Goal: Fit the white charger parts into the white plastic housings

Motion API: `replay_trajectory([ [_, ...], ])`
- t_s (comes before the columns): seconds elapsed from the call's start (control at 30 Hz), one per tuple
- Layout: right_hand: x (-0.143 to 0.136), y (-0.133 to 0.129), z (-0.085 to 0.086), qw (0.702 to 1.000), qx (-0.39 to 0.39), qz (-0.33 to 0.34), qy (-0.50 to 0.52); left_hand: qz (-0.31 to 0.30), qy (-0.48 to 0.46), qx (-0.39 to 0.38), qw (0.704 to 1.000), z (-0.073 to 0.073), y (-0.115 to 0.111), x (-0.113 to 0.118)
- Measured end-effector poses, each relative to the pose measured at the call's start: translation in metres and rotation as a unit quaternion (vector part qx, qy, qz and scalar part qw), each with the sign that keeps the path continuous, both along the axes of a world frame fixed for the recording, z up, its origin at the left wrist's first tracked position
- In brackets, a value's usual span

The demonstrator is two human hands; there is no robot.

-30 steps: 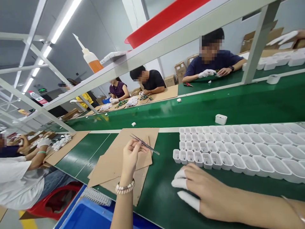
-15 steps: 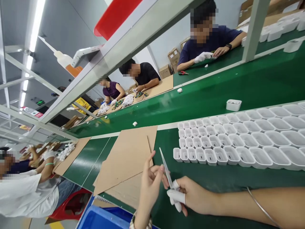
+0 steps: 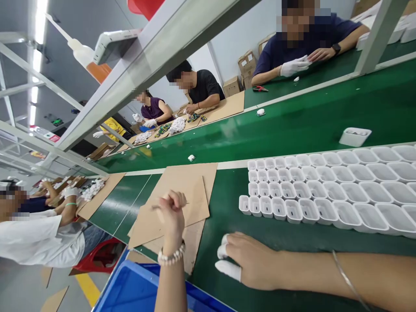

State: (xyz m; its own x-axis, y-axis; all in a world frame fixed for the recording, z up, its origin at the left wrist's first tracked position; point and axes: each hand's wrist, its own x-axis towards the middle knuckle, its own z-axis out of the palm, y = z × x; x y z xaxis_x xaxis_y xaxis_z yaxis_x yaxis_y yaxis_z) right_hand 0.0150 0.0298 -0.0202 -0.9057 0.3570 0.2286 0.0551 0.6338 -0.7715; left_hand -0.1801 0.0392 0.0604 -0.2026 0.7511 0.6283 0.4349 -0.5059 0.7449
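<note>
My left hand (image 3: 171, 210), a beaded bracelet on its wrist, is raised over the cardboard sheets (image 3: 177, 193). Its fingers are curled in and slightly blurred; whatever they hold, if anything, is hidden. Low above the green table, my right hand (image 3: 250, 260) has its back turned up, with white finger cots (image 3: 228, 269) on the thumb and fingers. Thumb and fingers stand apart, and nothing shows between them. Several rows of white open plastic cups (image 3: 294, 210) stand beyond the right hand, many with a small dark slot inside.
A green conveyor belt (image 3: 224, 149) runs behind the cups, carrying a white cup (image 3: 355, 137) and small white parts. A blue bin (image 3: 130, 277) sits at the near left edge. Overhead slants a metal frame (image 3: 146, 69). Co-workers sit across the belt and at left.
The pale pointed tool between my hands is no longer visible. My left hand has moved left and curled its fingers; my right hand has turned back-up and opened. The belt's white cup has shifted right.
</note>
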Motion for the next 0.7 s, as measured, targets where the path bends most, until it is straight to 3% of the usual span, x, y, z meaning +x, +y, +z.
replay_trajectory([
  [0.07, -0.02, 0.001, -0.008, 0.982, 0.187, 0.007, -0.029, -0.031, -0.17, -0.068, 0.983, 0.009, 0.019, -0.014],
  [0.17, -0.049, 0.006, -0.02, 0.953, 0.301, -0.014, -0.02, -0.056, -0.34, -0.157, 0.925, 0.004, 0.036, -0.024],
  [0.23, -0.06, 0.012, -0.025, 0.952, 0.302, -0.034, -0.017, -0.048, -0.354, -0.17, 0.918, -0.009, 0.039, -0.026],
  [0.37, -0.063, 0.023, -0.024, 0.97, 0.238, -0.012, -0.055, -0.036, -0.351, -0.159, 0.922, -0.03, 0.036, -0.027],
  [0.7, -0.061, 0.026, -0.019, 0.975, 0.206, 0.014, -0.084, 0.012, -0.333, -0.124, 0.935, -0.043, 0.041, -0.019],
])
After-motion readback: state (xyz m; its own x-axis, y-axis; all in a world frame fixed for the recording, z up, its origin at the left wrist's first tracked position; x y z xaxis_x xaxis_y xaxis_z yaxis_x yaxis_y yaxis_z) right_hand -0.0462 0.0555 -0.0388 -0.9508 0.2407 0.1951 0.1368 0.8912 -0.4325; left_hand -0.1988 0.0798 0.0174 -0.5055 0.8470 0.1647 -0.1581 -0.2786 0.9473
